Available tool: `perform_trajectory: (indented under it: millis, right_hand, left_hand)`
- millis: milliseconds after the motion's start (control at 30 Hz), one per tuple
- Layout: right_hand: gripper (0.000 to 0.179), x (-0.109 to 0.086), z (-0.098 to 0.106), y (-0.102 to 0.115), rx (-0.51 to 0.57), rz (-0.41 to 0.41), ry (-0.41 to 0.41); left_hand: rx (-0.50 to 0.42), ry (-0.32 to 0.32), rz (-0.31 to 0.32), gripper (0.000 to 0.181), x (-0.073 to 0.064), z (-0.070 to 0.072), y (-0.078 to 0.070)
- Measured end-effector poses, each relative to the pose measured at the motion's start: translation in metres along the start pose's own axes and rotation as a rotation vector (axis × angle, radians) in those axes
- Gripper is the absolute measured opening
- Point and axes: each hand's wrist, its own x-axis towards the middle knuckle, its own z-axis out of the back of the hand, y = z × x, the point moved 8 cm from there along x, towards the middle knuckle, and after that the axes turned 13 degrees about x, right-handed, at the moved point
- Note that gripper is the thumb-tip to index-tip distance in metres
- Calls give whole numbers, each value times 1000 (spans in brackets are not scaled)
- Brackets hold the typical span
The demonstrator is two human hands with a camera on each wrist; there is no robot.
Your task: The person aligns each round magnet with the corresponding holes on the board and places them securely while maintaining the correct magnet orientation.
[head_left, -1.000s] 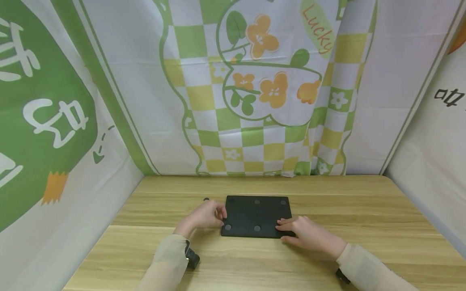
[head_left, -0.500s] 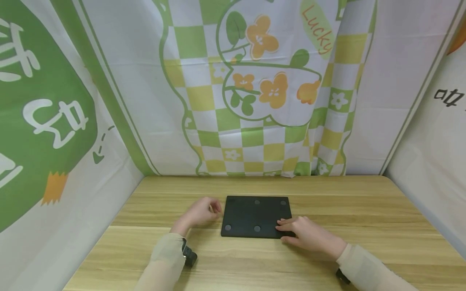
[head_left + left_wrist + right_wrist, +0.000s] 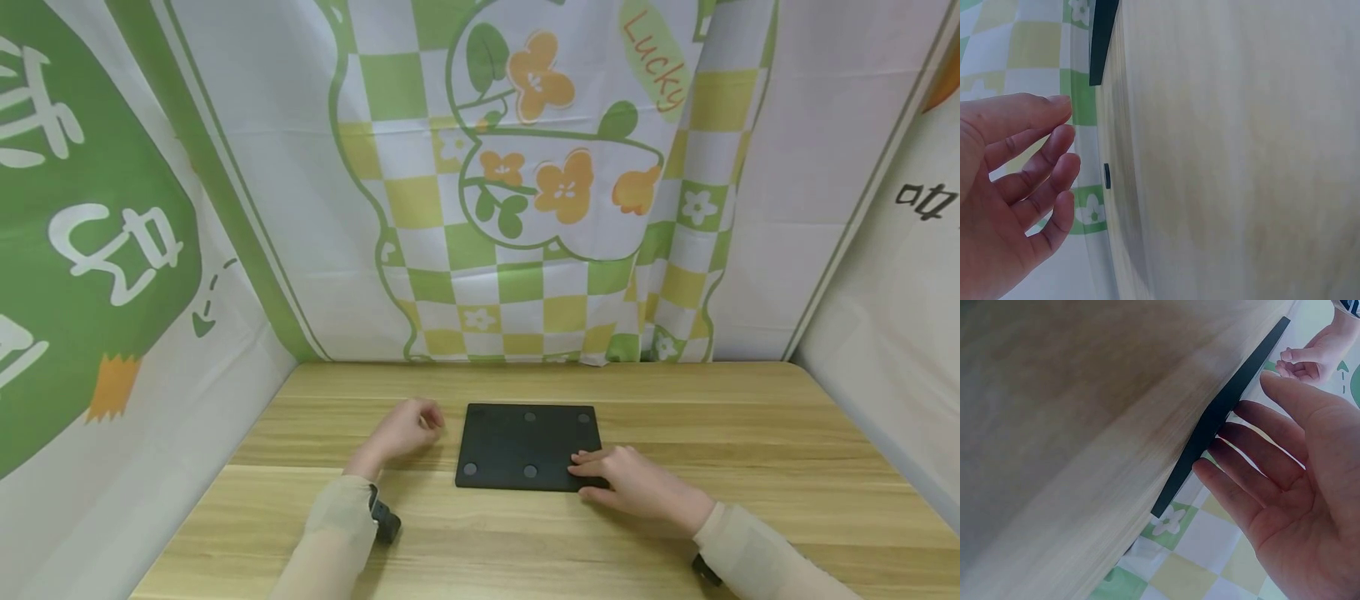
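A flat black rectangular board (image 3: 510, 442) lies on the table, with several round grey discs (image 3: 530, 472) on its upper face. Its far left corner shows only a faint dark mark. My right hand (image 3: 633, 483) rests its fingertips on the near right corner, the thumb by the front edge. Left of the board, apart from it, my left hand (image 3: 401, 429) hovers with fingers loosely bent. Nothing shows between those fingers in the left wrist view. Beyond them there, a small dark disc (image 3: 1107, 175) lies on the table; the head view does not show it.
The wooden table (image 3: 675, 392) extends around the board on all sides. A patterned cloth (image 3: 521, 283) hangs along its back edge, and printed cloth walls (image 3: 247, 392) stand at left and right. Each wrist carries a small black device (image 3: 386, 525).
My left hand has left the board's left edge and moved away to the left and slightly back. The small dark disc seen behind it earlier is now out of the head view. My right hand stays put.
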Motion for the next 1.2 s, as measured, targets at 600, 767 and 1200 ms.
perform_trajectory:
  millis: [600, 767, 1200]
  right_hand:
    - [35, 0, 0, 1, 7, -2, 3]
    - [35, 0, 0, 0, 3, -9, 3]
    - [35, 0, 1, 1, 3, -9, 1]
  left_hand:
    - [-23, -12, 108, 15, 3, 4, 23]
    - [-8, -22, 115, 17, 5, 5, 27]
    - [1, -18, 136, 21, 10, 3, 38]
